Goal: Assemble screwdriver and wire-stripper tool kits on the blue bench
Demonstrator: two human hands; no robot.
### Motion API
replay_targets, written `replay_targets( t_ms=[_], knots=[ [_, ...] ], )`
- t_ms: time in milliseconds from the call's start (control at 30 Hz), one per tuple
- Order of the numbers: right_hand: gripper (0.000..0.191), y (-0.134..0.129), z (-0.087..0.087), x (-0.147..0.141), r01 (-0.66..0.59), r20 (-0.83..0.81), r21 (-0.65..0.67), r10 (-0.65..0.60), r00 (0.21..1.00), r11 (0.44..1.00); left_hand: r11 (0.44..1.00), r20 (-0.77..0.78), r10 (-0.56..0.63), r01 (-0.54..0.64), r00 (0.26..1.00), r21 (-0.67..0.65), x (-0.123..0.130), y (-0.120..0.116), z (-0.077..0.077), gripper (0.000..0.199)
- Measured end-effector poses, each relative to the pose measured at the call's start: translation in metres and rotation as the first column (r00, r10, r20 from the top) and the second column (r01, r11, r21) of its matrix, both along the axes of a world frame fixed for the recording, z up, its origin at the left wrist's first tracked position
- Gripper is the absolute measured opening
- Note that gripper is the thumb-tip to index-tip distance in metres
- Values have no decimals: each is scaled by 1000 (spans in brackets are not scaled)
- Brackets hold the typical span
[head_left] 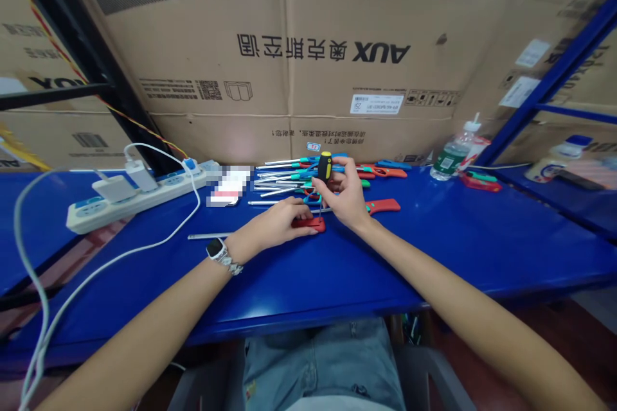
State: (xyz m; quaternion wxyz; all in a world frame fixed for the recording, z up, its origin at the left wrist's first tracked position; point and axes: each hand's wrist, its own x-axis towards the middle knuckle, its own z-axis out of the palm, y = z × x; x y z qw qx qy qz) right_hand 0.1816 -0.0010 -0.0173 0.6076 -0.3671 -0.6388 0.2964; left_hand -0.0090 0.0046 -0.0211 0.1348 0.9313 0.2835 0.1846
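Gripped by my right hand, the screwdriver stands tip-down at the red lighter, which my left hand grasps against the blue table. It looks light and stiff, its plastic smooth, perhaps slippery; the handle seems safest to hold, not the thin metal tube.

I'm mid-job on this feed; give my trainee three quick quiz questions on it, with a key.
1. Which hand holds the yellow-and-black screwdriver?
2. True or false: the power strip lies on the picture's right side.
3. What are the left hand's fingers on? A) a plastic bottle; B) a red handle; C) a white cable.

Key:
1. The right hand.
2. False; the power strip lies on the left side.
3. B.
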Motion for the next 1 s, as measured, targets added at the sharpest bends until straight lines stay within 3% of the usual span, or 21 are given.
replay_targets(
  t_ms=[300, 667, 867, 1000],
  knots=[
    [49, -4, -5, 9, 10, 74, 40, -13, 997, 999, 998, -5, 28, -28, 1000, -65, 3, -4, 6, 24],
    [40, -10, 13, 23, -270, 106, -123, 284, 953, 955, 995, 27, 44, -41, 999, -87, 4, -3, 5, 24],
    [44, -5, 4, 13, -154, -1, -176, 156, 988, 972, 996, 33, 32, -30, 999, -79, 4, -3, 4, 23],
    [47, -7, 8, 15, -191, -10, -233, 194, 981, 954, 997, 36, 36, -34, 999, -72, 4, -4, 3, 22]
  ],
)
